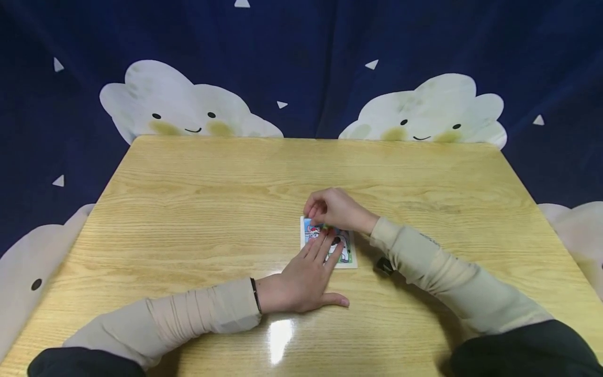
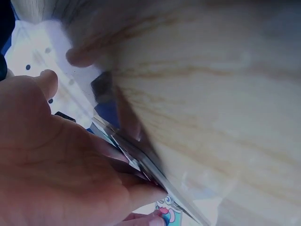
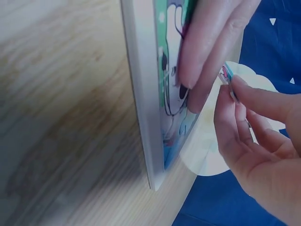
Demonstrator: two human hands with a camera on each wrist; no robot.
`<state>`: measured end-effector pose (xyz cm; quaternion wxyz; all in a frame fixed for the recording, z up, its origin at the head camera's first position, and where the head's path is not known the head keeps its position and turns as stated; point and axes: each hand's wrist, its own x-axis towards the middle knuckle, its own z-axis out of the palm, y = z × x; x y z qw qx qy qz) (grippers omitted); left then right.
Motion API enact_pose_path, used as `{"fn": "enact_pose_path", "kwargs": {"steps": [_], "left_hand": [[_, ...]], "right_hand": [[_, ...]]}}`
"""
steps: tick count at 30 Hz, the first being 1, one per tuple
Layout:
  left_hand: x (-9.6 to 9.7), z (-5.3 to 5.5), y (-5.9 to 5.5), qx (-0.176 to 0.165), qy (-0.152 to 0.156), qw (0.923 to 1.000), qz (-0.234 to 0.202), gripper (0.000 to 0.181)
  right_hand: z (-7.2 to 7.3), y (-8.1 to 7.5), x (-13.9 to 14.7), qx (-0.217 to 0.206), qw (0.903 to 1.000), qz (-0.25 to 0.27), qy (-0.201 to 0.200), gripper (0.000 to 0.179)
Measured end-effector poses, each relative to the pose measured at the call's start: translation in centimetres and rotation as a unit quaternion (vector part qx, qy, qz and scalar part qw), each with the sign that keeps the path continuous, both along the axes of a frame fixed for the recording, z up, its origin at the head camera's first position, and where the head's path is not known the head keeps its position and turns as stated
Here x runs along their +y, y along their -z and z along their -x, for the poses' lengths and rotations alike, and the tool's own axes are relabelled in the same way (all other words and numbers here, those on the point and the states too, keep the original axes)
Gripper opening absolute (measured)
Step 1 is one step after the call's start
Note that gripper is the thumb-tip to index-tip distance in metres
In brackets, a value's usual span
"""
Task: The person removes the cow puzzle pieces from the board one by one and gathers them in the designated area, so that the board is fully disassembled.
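Observation:
A small white-framed cow picture puzzle [image 1: 347, 251] lies flat on the table, partly hidden under the hands. My left hand [image 1: 306, 280] rests its straight fingers on the picture, thumb stretched out to the side over the tabletop. Over the puzzle's far edge, my right hand [image 1: 341, 209] pinches a thin, colourful puzzle piece [image 3: 226, 74] between thumb and fingertips. That piece is raised off the board in the right wrist view. In the left wrist view, the left hand [image 2: 61, 160] lies along the puzzle's pale edge [image 2: 155, 172], which appears tilted by the camera's angle.
The wooden table [image 1: 212, 188] spreads around the puzzle on all sides. Behind it hangs a dark blue curtain [image 1: 306, 63] with smiling white clouds. A small black object [image 1: 384, 265] shows beside the right sleeve.

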<state>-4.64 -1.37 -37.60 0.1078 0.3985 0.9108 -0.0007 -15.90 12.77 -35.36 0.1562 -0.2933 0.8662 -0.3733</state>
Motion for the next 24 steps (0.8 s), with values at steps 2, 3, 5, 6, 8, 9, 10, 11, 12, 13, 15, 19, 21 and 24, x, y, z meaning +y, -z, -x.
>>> {"fn": "enact_pose_path", "kwargs": {"steps": [2,3,5,6,8,9,10,11,12,13,15,19,21,24], "left_hand": [[0.0,0.0,-0.1,0.001,0.0,1.0,-0.001,0.102],[0.0,0.0,-0.1,0.002,-0.001,1.0,0.001,0.101],[0.1,0.0,-0.2,0.001,-0.002,1.0,0.006,0.101],[0.1,0.0,-0.2,0.002,-0.004,0.9999,0.009,0.1],[0.2,0.0,-0.2,0.005,-0.005,0.9999,0.014,0.099],[0.2,0.0,-0.2,0.007,-0.005,0.9998,0.016,0.099],[0.2,0.0,-0.2,0.008,-0.004,0.9998,0.016,0.098],[0.2,0.0,-0.2,0.01,-0.004,0.9998,0.016,0.098],[0.2,0.0,-0.2,0.011,-0.003,0.9998,0.014,0.098],[0.2,0.0,-0.2,0.012,-0.003,0.9998,0.012,0.097],[0.2,-0.1,-0.2,0.01,-0.003,0.9999,0.009,0.097],[0.1,-0.1,-0.1,0.008,-0.003,1.0,0.002,0.097],[0.2,-0.1,0.0,0.009,-0.004,0.9999,0.004,0.097],[0.2,-0.1,0.0,0.011,-0.006,0.9999,0.007,0.097]], "right_hand": [[-0.1,-0.1,0.0,-0.012,0.9999,0.001,-0.001,0.01],[-0.2,-0.1,0.0,-0.017,0.9999,-0.001,-0.001,0.01],[-0.3,-0.1,0.1,-0.023,0.9997,0.0,-0.003,0.009],[-0.3,-0.1,0.2,-0.022,0.9997,-0.001,-0.004,0.008],[-0.2,-0.1,0.4,-0.013,0.9999,-0.002,-0.004,0.008],[-0.1,-0.1,0.6,-0.005,1.0,-0.002,-0.003,0.008],[-0.1,-0.2,0.8,0.001,1.0,-0.004,0.0,0.008],[0.0,-0.3,1.1,0.009,0.9999,-0.004,0.001,0.009],[0.1,-0.4,1.4,0.016,0.9999,-0.005,0.004,0.009],[0.1,-0.5,1.8,0.019,0.9998,-0.004,0.007,0.01],[0.2,-0.7,2.6,0.023,0.9996,-0.003,0.013,0.011],[0.4,-0.8,4.8,0.018,0.9993,-0.003,0.032,0.011],[0.5,-0.7,6.1,0.013,0.9989,-0.007,0.045,0.011],[0.6,-0.5,7.8,0.009,0.9973,-0.021,0.069,0.01]]}}
